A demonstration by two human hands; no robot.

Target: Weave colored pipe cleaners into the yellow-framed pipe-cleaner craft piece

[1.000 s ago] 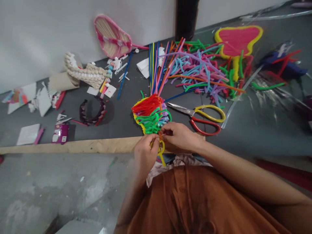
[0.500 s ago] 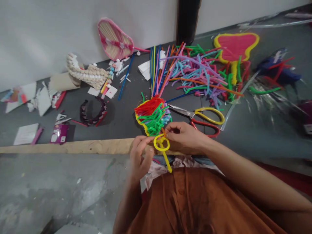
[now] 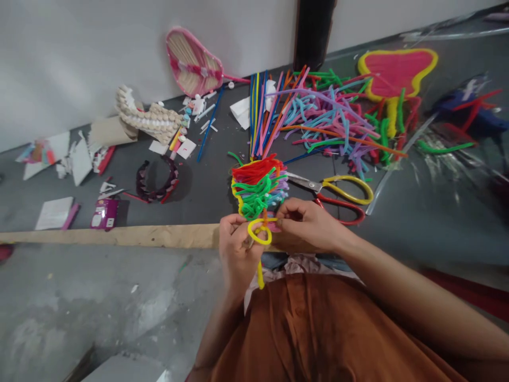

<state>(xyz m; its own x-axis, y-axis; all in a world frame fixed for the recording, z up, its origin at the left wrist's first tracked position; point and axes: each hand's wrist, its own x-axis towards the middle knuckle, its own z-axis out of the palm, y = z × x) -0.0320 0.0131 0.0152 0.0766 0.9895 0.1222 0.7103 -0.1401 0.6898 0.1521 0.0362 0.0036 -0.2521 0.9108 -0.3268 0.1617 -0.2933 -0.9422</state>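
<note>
A woven bundle of red, green, yellow and purple pipe cleaners (image 3: pixel 257 185) is held upright over the grey mat (image 3: pixel 199 180). Its yellow stem (image 3: pixel 259 236) curls into a loop and hangs down toward my lap. My left hand (image 3: pixel 237 252) is closed, pinching the yellow loop from the left. My right hand (image 3: pixel 308 225) is closed on the base of the bundle from the right. Both hands meet just past the wooden strip (image 3: pixel 115 235).
Yellow and red scissors (image 3: pixel 338 193) lie right of the bundle. A heap of loose pipe cleaners (image 3: pixel 326 114) spreads behind, with a pink and yellow fan shape (image 3: pixel 397 69). At left lie a headband (image 3: pixel 157 180), a beaded craft (image 3: pixel 149 119), paper scraps and a purple packet (image 3: pixel 104 213).
The yellow stem came out from under my fingers and formed a visible loop. My left hand shifted along it and now pinches the loop again; the stem's tail hangs straighter.
</note>
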